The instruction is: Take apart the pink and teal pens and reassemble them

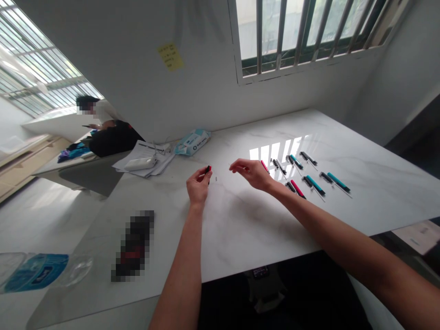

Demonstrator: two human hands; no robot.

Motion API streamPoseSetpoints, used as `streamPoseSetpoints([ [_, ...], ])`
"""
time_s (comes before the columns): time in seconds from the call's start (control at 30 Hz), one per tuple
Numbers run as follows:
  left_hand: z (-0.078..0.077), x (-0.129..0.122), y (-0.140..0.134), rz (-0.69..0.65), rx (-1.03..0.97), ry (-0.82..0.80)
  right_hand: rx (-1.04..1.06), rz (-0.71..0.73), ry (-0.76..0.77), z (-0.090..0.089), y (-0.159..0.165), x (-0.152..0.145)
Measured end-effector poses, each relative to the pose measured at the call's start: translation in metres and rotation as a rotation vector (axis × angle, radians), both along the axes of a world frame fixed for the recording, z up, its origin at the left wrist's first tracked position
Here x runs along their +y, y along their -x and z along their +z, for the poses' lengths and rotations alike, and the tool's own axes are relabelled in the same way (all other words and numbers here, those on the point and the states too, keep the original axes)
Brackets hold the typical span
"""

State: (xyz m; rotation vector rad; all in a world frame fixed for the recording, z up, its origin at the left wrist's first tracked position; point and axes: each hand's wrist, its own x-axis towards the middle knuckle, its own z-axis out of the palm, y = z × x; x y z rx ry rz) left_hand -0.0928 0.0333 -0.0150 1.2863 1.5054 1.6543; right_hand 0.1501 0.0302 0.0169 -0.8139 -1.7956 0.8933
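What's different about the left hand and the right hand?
The left hand pinches a small black-and-red piece; I can't make out anything held in the right hand. The right hand is close to the pen parts; the left hand is farther from them. Both are bare and over the white table.

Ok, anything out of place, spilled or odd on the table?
A grey piece, too small to identify, lies loose beside the left hand, apart from the pen parts at right. No spill shows; the pixelated dark object can't be judged.
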Motion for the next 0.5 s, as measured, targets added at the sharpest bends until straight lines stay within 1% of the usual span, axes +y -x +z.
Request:
streamPoseSetpoints([
  [0.1, -0.002, 0.004, 0.009, 0.058, 0.011, -0.003, 0.247, -0.008, 0.204, -0.003, -0.006, 0.013],
  [0.17, -0.004, 0.008, 0.015, 0.095, -0.056, -0.022, 0.326, -0.008, 0.292, -0.006, -0.005, 0.017],
  [0.2, -0.005, 0.010, 0.017, 0.110, -0.091, -0.036, 0.336, -0.008, 0.312, -0.007, -0.004, 0.018],
  [0.27, -0.007, 0.013, 0.020, 0.128, -0.148, -0.056, 0.306, 0.000, 0.313, -0.009, -0.002, 0.016],
  [0.37, -0.010, 0.014, 0.021, 0.110, -0.202, -0.036, 0.246, 0.000, 0.265, -0.008, -0.001, 0.012],
  [0.5, -0.013, 0.013, 0.017, 0.063, -0.218, -0.004, 0.208, -0.059, 0.199, -0.008, -0.003, 0.013],
])
